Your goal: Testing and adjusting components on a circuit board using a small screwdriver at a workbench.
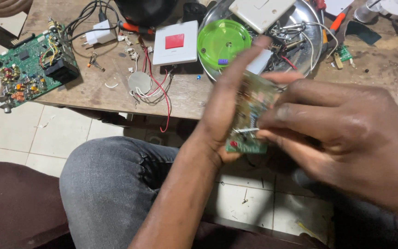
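A small green printed circuit board (pixel 249 115) sits upright between both hands, held over the person's lap in front of the wooden bench (pixel 102 92). The left hand (pixel 229 99) backs it with a flat palm and straight fingers, its grip holding the board's lower edge. The right hand (pixel 342 133) closes a narrow pinch on the board's face, thumb and forefinger around a small pale part (pixel 245 131). Judging by its look, the board is light and stiff but fragile: its soldered parts and thin leads would bend or snap, so its bare edges seem the safest hold.

On the bench lie a larger green circuit board with coloured wiring (pixel 33 64), a white square switch plate with a red rocker (pixel 176 42), a round translucent green plastic lid (pixel 223 42) resting in a shiny metal tray (pixel 312 41), a white wall plate (pixel 260 11) and a white plug adapter (pixel 101 32).
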